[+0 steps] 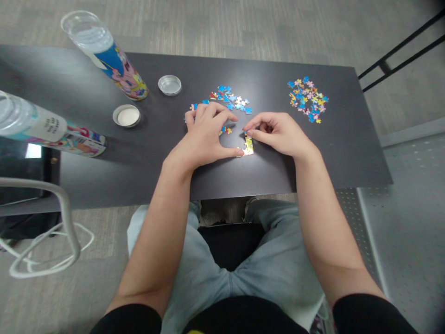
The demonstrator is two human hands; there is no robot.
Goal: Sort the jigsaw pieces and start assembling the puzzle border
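My left hand (208, 134) lies spread over the table, its thumb touching a small joined strip of yellow puzzle pieces (249, 145). Under and around its fingers are loose puzzle pieces, partly hidden. My right hand (278, 133) pinches a small puzzle piece (245, 133) at the upper end of that strip; the fingers cover most of it. Just beyond the hands lies an arc of loose blue, white and red pieces (229, 98).
A second pile of mixed pieces (308, 99) lies on the right of the dark table (344, 153). On the left stand two clear printed tubes, one farther back (120, 69) and one nearer (69, 132). Two round lids (169, 85) (126, 116) lie beside them. A white cable (66, 218) hangs at left.
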